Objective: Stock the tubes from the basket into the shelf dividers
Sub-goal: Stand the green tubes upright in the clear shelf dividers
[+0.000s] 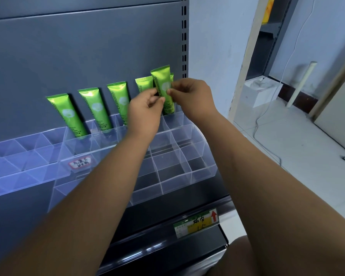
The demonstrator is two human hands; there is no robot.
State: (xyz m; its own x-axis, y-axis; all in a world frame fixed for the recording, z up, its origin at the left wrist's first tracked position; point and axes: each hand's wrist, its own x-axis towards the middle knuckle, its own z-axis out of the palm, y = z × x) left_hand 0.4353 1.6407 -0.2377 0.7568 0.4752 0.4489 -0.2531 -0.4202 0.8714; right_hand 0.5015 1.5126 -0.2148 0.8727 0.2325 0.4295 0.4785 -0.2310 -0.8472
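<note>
Fingers (155, 95): tips of both hands pinch one glossy green plastic tube (161, 82) at mid-length.
Clear acrylic divider tray (167, 162): sits on the dark grey metal shelf (167, 208).
Standing green tubes (68, 114): four, upright in the rear compartments, leaning on the back panel.
Left hand (145, 112): grips the held tube's left edge.
Held tube: upright, lower end at the rightmost rear compartment, in front of a fifth tube (172, 76).
Right hand (193, 94): grips the right edge.
White box (261, 92): on the floor, far right.
</note>
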